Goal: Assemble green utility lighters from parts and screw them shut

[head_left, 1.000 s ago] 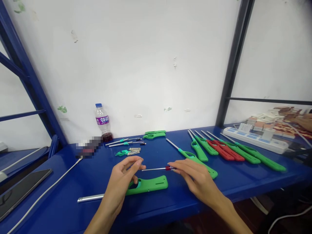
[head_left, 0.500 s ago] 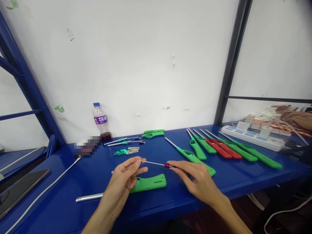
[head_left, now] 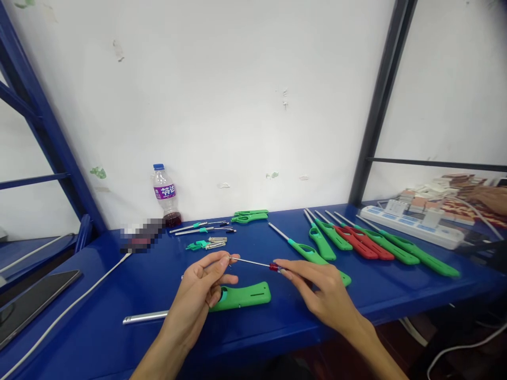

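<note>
My right hand [head_left: 322,287] grips the red handle of a small screwdriver [head_left: 253,262], its thin shaft pointing left. At the shaft's tip, the thumb and index finger of my left hand [head_left: 202,295] are pinched together; a tiny metallic bit shows there, too small to name. Below the left hand, a green gas lighter [head_left: 247,296] lies on the blue table [head_left: 277,322], its silver tube to the left and its middle hidden by that hand. Another green lighter [head_left: 309,253] lies just behind my right hand, which covers part of its handle.
More green lighters [head_left: 423,256] and red lighters [head_left: 362,247] lie at right, before a white power strip [head_left: 412,227]. Behind my left hand are metal tubes [head_left: 194,230], small green parts [head_left: 198,245] and green casings [head_left: 251,217]. A bottle [head_left: 165,195] and phone [head_left: 35,306] are left.
The view has shifted slightly. Both hands keep nearly the same pose, with the screwdriver still between them; nothing has been picked up or put down.
</note>
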Demonstrator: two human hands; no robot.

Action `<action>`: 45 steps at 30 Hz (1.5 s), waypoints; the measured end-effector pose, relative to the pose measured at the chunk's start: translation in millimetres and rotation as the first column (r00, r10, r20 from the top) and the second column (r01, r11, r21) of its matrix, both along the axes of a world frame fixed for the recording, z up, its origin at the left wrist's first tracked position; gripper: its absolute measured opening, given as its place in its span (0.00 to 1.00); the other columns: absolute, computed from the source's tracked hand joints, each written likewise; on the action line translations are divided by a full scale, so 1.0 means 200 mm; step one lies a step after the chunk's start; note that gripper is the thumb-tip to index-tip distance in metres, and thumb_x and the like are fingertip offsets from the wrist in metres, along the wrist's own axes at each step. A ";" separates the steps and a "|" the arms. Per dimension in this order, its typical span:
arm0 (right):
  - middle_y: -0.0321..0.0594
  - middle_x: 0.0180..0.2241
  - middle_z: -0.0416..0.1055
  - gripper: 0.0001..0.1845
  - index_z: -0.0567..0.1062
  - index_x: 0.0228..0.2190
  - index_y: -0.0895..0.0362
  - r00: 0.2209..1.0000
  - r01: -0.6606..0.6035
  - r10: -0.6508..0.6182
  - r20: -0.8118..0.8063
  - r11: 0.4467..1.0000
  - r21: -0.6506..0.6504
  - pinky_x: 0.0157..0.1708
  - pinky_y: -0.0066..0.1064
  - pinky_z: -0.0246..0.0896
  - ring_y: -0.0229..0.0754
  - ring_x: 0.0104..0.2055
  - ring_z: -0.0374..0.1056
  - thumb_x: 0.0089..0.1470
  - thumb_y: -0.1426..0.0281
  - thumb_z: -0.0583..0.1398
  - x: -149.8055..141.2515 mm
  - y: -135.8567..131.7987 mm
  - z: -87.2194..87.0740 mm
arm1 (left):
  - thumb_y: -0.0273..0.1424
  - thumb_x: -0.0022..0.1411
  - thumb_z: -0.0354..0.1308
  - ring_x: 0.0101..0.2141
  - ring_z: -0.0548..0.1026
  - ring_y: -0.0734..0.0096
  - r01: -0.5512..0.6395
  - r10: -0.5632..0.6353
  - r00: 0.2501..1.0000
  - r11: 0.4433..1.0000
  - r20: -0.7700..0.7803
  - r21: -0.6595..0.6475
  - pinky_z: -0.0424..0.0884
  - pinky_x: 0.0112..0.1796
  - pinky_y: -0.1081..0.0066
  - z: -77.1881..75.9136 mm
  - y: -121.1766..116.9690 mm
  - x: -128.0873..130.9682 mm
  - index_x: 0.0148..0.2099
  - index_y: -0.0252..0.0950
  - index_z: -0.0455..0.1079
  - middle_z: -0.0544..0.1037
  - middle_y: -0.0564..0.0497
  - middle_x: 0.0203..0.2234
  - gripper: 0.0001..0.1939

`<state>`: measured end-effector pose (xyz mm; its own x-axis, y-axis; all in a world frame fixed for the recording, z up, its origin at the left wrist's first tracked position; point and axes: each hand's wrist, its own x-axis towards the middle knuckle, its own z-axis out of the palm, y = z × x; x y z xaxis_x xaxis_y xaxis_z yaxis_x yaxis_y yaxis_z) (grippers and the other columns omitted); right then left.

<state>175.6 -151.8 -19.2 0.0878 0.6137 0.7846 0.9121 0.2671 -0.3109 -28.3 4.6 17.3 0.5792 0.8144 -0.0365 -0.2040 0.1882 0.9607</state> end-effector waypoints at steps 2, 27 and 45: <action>0.35 0.48 0.83 0.15 0.79 0.53 0.49 1.000 -0.007 0.007 0.004 1.000 -0.006 0.45 0.31 0.76 0.42 0.46 0.81 0.69 0.74 0.60 0.00 0.00 0.00 | 0.38 0.54 0.76 0.27 0.82 0.76 0.007 -0.007 1.000 1.000 -0.003 0.016 0.55 0.14 0.86 0.00 0.00 0.00 0.46 0.32 0.77 0.84 0.39 0.46 0.22; 0.36 0.38 0.83 0.13 0.82 0.47 0.50 0.997 0.079 -0.075 -0.030 0.975 0.207 0.34 0.27 0.74 0.36 0.29 0.77 0.67 0.76 0.60 0.01 -0.02 0.00 | 0.40 0.70 0.57 0.31 0.84 0.66 0.117 0.117 0.949 0.733 -0.294 0.670 0.69 0.27 0.75 -0.01 -0.07 -0.04 0.41 0.40 0.77 0.84 0.51 0.33 0.12; 0.33 0.33 0.81 0.04 0.82 0.39 0.50 0.814 0.064 0.207 -0.543 0.896 0.438 0.13 0.25 0.54 0.27 0.14 0.60 0.60 0.68 0.69 -0.16 0.12 0.24 | 0.43 0.66 0.59 0.23 0.71 0.73 0.167 0.022 0.951 0.801 -0.307 0.575 0.70 0.21 0.75 -0.06 -0.15 0.04 0.37 0.38 0.75 0.74 0.52 0.30 0.14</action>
<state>143.2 -128.4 29.0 0.5640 0.2610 0.7835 0.5801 0.5500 -0.6008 -20.8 -25.4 5.6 0.6774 0.6872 0.2624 0.0859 -0.4282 0.8996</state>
